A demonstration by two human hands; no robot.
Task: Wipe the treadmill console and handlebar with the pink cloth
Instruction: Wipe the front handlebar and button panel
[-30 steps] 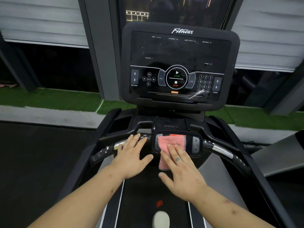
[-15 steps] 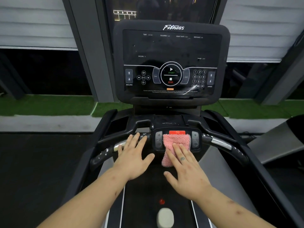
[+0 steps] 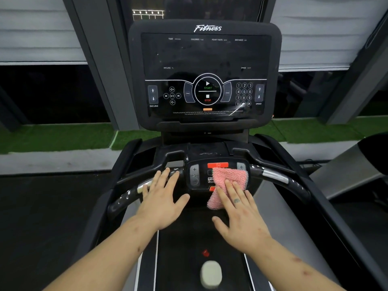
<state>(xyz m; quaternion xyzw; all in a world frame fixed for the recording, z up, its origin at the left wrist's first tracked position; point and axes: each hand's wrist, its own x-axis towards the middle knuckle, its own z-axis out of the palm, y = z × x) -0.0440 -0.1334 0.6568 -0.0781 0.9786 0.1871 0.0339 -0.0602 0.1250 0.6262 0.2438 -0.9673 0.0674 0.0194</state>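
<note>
Gym treadmill belt (image 3: 184, 238), dark, lies nearest. Left hand (image 3: 161, 202): flat, fingers straight, resting on the left side of the handlebar (image 3: 126, 198), holding nothing. Right hand (image 3: 241, 217): fingers straight, pressing the pink cloth (image 3: 228, 178) against the small button panel (image 3: 195, 175) at the bar's centre; the cloth covers the panel's right half, one corner hanging below. Step judged: wiping the centre panel. Next move likely calls for sliding the cloth outward along the grips, then reaching up to the large console (image 3: 206, 59). Green turf (image 3: 52, 137) beyond.
</note>
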